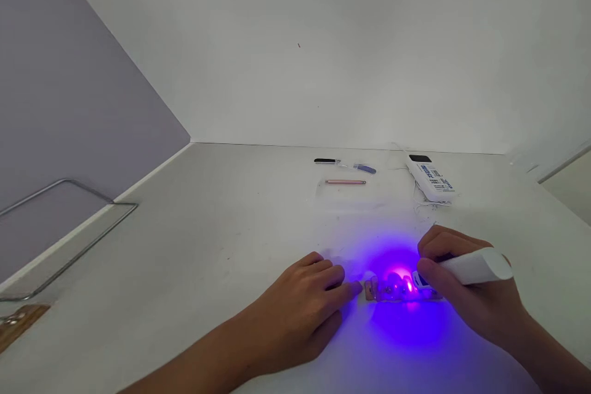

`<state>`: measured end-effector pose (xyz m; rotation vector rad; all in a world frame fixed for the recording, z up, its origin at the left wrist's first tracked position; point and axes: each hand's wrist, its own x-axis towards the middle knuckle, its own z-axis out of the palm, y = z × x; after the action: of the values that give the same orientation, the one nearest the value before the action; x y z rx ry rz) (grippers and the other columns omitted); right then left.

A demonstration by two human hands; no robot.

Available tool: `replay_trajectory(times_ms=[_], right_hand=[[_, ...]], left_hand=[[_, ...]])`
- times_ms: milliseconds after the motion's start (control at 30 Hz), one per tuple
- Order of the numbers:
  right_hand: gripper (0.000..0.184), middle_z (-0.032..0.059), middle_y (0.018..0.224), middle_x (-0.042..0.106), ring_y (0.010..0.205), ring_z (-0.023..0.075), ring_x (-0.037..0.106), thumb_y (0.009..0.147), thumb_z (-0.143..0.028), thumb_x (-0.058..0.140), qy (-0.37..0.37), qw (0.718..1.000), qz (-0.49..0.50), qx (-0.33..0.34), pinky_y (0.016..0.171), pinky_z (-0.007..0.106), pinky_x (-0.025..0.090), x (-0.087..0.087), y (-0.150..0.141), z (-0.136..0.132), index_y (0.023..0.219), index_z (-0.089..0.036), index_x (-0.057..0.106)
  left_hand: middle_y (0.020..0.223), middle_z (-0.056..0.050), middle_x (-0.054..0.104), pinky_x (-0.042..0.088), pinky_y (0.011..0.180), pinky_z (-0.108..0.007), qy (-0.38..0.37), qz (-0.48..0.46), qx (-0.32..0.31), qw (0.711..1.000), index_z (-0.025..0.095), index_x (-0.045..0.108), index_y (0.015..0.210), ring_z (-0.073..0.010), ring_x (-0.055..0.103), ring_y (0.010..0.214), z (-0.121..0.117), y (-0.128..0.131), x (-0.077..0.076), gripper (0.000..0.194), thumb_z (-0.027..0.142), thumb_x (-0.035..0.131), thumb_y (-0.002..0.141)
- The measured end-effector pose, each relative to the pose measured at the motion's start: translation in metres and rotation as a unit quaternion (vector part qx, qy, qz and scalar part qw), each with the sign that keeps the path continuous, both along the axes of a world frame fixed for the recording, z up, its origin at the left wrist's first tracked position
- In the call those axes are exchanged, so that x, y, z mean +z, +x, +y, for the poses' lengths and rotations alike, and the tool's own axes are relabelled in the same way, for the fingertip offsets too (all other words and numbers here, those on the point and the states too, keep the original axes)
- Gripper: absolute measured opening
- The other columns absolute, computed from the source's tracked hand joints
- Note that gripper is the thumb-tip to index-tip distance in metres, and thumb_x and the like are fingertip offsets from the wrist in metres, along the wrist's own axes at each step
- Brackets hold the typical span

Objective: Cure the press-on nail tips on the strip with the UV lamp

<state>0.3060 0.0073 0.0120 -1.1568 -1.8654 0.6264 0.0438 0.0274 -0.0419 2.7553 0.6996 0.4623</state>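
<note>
My right hand [466,283] is closed around a white pen-shaped UV lamp [480,266], tilted with its lit head toward the left. Violet light falls on a short narrow strip [372,290] on the table, which carries small clear, glossy pieces; glare hides much of their detail. The strip's right end lies under the lamp head. My left hand [305,305] rests on the table to the left, its index finger stretched toward the strip's left end and the other fingers loosely bent. Whether that fingertip touches the strip I cannot tell.
Behind the hands lie a black-handled tool [327,161], a blue-handled tool [365,168] and a pink stick [345,182]. A white printed device [431,178] with thin cords stands back right. A metal wire frame [87,251] and brown board [21,325] are at left, near the walls.
</note>
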Motion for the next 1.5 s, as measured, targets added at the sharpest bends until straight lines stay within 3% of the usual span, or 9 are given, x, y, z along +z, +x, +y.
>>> replay_trajectory(times_ms=[833,1133,1500], right_hand=[[0.027,-0.0030,0.062,0.057,0.050,0.0093,0.052,0.092,-0.018,0.061,0.001,1.000,-0.006,-0.003,0.045,0.020,0.043,0.0002,-0.0013,0.0000,0.065,-0.020,0.056],[0.028,-0.0040,0.061,0.053,0.051,0.0094,0.047,0.092,-0.023,0.064,-0.024,1.000,-0.002,0.003,0.045,0.022,0.040,-0.0011,-0.0011,-0.0031,0.066,-0.021,0.054],[0.026,-0.0025,0.067,0.058,0.054,0.0112,0.051,0.093,-0.027,0.065,-0.052,0.998,-0.037,0.002,0.048,0.023,0.043,-0.0031,0.0012,0.0000,0.069,-0.022,0.055]], left_hand=[[0.077,-0.001,0.053,0.037,0.070,-0.033,-0.005,0.006,-0.002,1.000,0.019,0.061,0.109,-0.0186,0.045,0.065,0.0009,-0.0005,0.0013,0.030,0.007,0.038,0.094],[0.077,-0.001,0.054,0.038,0.071,-0.034,-0.004,0.006,0.000,1.000,0.019,0.061,0.107,-0.0188,0.046,0.065,0.0006,0.0008,0.0023,0.028,0.007,0.039,0.094],[0.077,-0.001,0.055,0.039,0.070,-0.034,0.011,0.016,-0.003,1.000,0.019,0.062,0.108,-0.0184,0.047,0.065,0.0011,0.0030,0.0019,0.029,0.007,0.037,0.096]])
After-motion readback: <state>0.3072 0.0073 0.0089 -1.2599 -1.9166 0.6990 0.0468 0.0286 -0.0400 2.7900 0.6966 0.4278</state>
